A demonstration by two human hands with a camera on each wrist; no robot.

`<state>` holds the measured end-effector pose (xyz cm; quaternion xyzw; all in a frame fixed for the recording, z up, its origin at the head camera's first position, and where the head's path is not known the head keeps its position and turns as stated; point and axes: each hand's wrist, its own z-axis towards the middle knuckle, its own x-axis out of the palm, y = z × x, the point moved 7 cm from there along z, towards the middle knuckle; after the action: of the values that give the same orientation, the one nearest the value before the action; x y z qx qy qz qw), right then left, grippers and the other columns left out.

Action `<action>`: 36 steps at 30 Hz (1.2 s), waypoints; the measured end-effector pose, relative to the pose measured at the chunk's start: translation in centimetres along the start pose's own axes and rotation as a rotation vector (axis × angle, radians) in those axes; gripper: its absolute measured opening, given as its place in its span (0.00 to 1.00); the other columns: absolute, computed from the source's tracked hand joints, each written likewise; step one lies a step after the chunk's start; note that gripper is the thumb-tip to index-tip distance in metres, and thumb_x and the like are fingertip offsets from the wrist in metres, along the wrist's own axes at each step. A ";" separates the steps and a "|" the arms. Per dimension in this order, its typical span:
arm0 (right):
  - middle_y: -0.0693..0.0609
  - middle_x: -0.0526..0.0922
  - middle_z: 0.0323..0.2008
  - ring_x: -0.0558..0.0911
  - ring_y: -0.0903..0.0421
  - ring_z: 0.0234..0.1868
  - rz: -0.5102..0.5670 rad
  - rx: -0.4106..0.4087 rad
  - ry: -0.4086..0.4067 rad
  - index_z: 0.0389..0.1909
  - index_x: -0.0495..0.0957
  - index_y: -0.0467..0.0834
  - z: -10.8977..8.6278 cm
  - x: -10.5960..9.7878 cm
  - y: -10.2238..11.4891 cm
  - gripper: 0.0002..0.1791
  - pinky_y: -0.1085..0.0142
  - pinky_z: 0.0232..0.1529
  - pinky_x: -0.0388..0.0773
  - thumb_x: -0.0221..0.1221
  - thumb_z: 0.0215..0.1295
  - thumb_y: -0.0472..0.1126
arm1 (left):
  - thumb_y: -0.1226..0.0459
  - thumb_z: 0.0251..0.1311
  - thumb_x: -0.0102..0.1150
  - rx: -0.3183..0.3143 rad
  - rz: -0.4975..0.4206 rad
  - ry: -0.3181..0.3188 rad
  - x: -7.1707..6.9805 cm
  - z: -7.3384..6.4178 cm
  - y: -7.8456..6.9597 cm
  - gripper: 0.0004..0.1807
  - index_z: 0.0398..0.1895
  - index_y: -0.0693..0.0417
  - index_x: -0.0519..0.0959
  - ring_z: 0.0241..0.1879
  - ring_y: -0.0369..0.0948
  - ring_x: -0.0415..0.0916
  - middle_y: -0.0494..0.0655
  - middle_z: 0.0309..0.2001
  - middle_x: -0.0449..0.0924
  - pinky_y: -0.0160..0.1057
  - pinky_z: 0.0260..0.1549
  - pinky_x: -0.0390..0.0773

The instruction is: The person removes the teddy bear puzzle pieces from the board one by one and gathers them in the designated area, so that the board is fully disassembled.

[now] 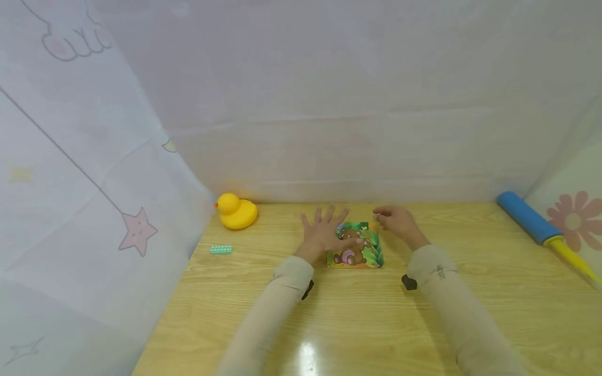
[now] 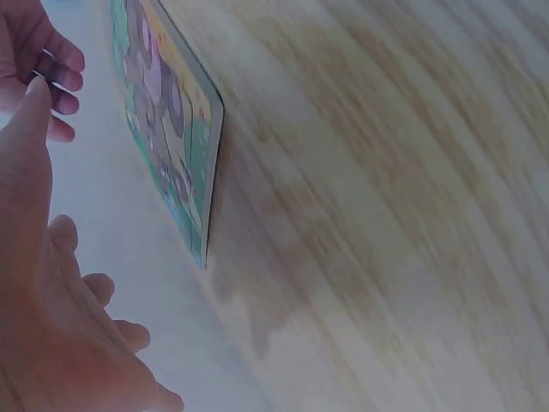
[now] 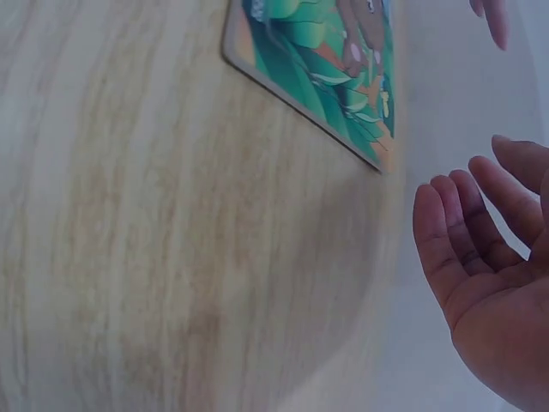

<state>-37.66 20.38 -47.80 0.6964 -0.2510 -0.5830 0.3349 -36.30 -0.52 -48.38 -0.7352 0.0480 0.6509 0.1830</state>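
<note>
A flat bear picture puzzle [image 1: 374,257] lies on the table in front of me, with seams between its pieces showing in the left wrist view. Over its left part my left hand [image 1: 322,236] is spread, fingers wide apart and thumb reaching across the bear; the left wrist view has this hand [image 2: 73,300] above the board, holding nothing. My right hand [image 1: 398,224] hovers by the puzzle's far right corner. Its fingers are loosely bent with nothing between them, as the right wrist view of the hand [image 3: 493,249] shows.
A yellow rubber duck [image 1: 239,213] sits at the table's far left, with a small mint-green studded strip [image 1: 221,249] nearer me. On the right lies a blue foam tube with a yellow handle [image 1: 531,218]. Printed cloth [image 1: 301,130] hangs behind the wooden table [image 1: 357,324].
</note>
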 end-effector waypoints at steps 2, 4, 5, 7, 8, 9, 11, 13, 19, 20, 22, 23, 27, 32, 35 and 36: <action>0.33 0.79 0.62 0.86 0.39 0.53 -0.007 0.018 0.003 0.68 0.73 0.36 0.0 0.3 -0.3 0.25 0.50 0.54 0.84 0.52 0.77 0.47 | 0.20 0.51 0.49 0.000 0.000 0.014 0.3 -0.1 -0.5 0.54 0.80 0.17 0.41 0.82 0.58 0.31 0.43 0.84 0.36 0.77 0.69 0.26; 0.34 0.82 0.58 0.87 0.41 0.50 -0.017 0.032 -0.003 0.67 0.74 0.36 0.0 0.6 -0.6 0.24 0.52 0.52 0.85 0.52 0.77 0.46 | 0.21 0.52 0.50 0.004 -0.008 0.024 0.5 -0.2 -1.0 0.53 0.80 0.18 0.43 0.82 0.58 0.34 0.44 0.84 0.39 0.77 0.70 0.29; 0.34 0.84 0.55 0.87 0.43 0.48 -0.025 0.037 -0.005 0.66 0.75 0.36 0.1 0.7 -0.7 0.24 0.53 0.51 0.85 0.52 0.77 0.45 | 0.22 0.53 0.50 0.002 -0.014 0.033 0.7 -0.2 -1.1 0.53 0.81 0.19 0.44 0.82 0.58 0.34 0.44 0.84 0.39 0.77 0.70 0.29; 0.36 0.86 0.53 0.87 0.46 0.47 -0.039 0.047 -0.012 0.65 0.76 0.37 0.2 0.9 -0.8 0.23 0.54 0.50 0.85 0.52 0.77 0.45 | 0.22 0.54 0.48 -0.007 -0.024 0.056 1.2 -0.1 -1.4 0.52 0.81 0.20 0.44 0.82 0.58 0.35 0.44 0.84 0.40 0.76 0.71 0.30; 0.37 0.86 0.52 0.87 0.46 0.47 -0.049 0.050 -0.016 0.64 0.77 0.37 0.3 1.1 -0.8 0.22 0.53 0.50 0.84 0.52 0.77 0.44 | 0.21 0.55 0.47 -0.013 -0.028 0.064 1.4 0.0 -1.4 0.52 0.81 0.20 0.44 0.82 0.58 0.36 0.44 0.84 0.40 0.76 0.71 0.31; 0.37 0.85 0.53 0.86 0.46 0.48 -0.057 0.049 -0.012 0.64 0.77 0.37 0.3 1.2 -0.8 0.22 0.53 0.51 0.83 0.51 0.77 0.44 | 0.21 0.55 0.45 -0.020 -0.015 0.070 1.6 0.1 -1.5 0.52 0.81 0.20 0.44 0.82 0.57 0.36 0.43 0.84 0.40 0.76 0.71 0.31; 0.37 0.83 0.58 0.84 0.44 0.52 -0.077 0.049 -0.014 0.63 0.78 0.37 0.4 1.5 -0.6 0.22 0.49 0.54 0.81 0.50 0.76 0.43 | 0.21 0.55 0.43 -0.035 0.007 0.080 2.0 0.2 -1.5 0.51 0.81 0.20 0.43 0.83 0.55 0.37 0.42 0.84 0.40 0.76 0.71 0.32; 0.36 0.81 0.61 0.81 0.40 0.57 -0.094 0.055 -0.013 0.62 0.79 0.37 0.5 1.8 -0.6 0.21 0.46 0.58 0.79 0.50 0.76 0.42 | 0.21 0.56 0.43 -0.044 0.022 0.079 1.9 0.1 -1.6 0.51 0.81 0.21 0.44 0.82 0.54 0.40 0.42 0.84 0.42 0.76 0.71 0.34; 0.35 0.80 0.62 0.79 0.37 0.61 -0.108 0.093 -0.001 0.61 0.79 0.37 0.4 2.3 -0.6 0.21 0.43 0.63 0.75 0.51 0.75 0.42 | 0.24 0.59 0.45 -0.062 0.027 0.057 1.8 -0.1 -2.2 0.47 0.80 0.24 0.52 0.82 0.50 0.47 0.43 0.83 0.48 0.75 0.72 0.36; 0.35 0.80 0.62 0.79 0.37 0.61 -0.114 0.094 -0.001 0.61 0.79 0.36 0.4 2.3 -0.6 0.21 0.43 0.63 0.76 0.51 0.75 0.42 | 0.24 0.60 0.46 -0.073 0.035 0.051 1.8 0.0 -2.3 0.46 0.80 0.24 0.54 0.81 0.49 0.48 0.42 0.82 0.49 0.74 0.73 0.36; 0.35 0.80 0.62 0.79 0.37 0.61 -0.131 0.090 -0.005 0.61 0.80 0.36 0.4 2.3 -0.6 0.21 0.44 0.62 0.76 0.51 0.75 0.42 | 0.25 0.61 0.46 -0.084 0.047 0.038 1.7 -0.2 -2.4 0.44 0.79 0.25 0.58 0.81 0.49 0.51 0.43 0.82 0.52 0.74 0.73 0.38; 0.35 0.80 0.62 0.79 0.38 0.60 -0.132 0.091 -0.006 0.61 0.80 0.37 0.4 2.3 -0.6 0.20 0.45 0.61 0.77 0.51 0.75 0.42 | 0.26 0.61 0.47 -0.092 0.056 0.028 1.7 -0.2 -2.5 0.43 0.78 0.25 0.59 0.80 0.49 0.52 0.42 0.81 0.54 0.73 0.73 0.39; 0.36 0.80 0.62 0.80 0.39 0.59 -0.142 0.094 -0.008 0.60 0.80 0.37 0.6 2.4 -0.8 0.20 0.46 0.60 0.78 0.52 0.75 0.42 | 0.26 0.61 0.47 -0.109 0.063 0.029 1.8 -0.2 -2.5 0.42 0.77 0.26 0.63 0.79 0.48 0.55 0.41 0.80 0.57 0.73 0.74 0.38; 0.36 0.81 0.61 0.81 0.41 0.56 -0.156 0.103 -0.006 0.60 0.81 0.36 0.7 2.4 -1.0 0.20 0.48 0.58 0.79 0.52 0.75 0.41 | 0.26 0.61 0.47 -0.110 0.066 0.029 1.9 -0.1 -2.8 0.42 0.76 0.26 0.63 0.79 0.47 0.56 0.40 0.79 0.58 0.72 0.74 0.40; 0.36 0.82 0.60 0.82 0.43 0.53 -0.164 0.110 -0.008 0.59 0.81 0.37 0.7 2.3 -1.0 0.20 0.49 0.57 0.79 0.52 0.75 0.42 | 0.26 0.61 0.46 -0.113 0.073 0.022 2.1 0.2 -2.8 0.40 0.76 0.24 0.64 0.79 0.47 0.56 0.39 0.79 0.59 0.72 0.74 0.41; 0.37 0.82 0.60 0.82 0.44 0.52 -0.159 0.115 -0.010 0.59 0.81 0.37 0.8 2.3 -1.1 0.19 0.50 0.56 0.80 0.52 0.75 0.42 | 0.26 0.61 0.47 -0.115 0.075 0.022 2.1 0.2 -2.8 0.40 0.76 0.24 0.64 0.79 0.47 0.56 0.38 0.79 0.59 0.73 0.74 0.41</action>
<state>-38.01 19.23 -50.16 0.7294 -0.2296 -0.5957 0.2459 -35.33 2.55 -49.91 -0.7492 0.0400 0.6509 0.1155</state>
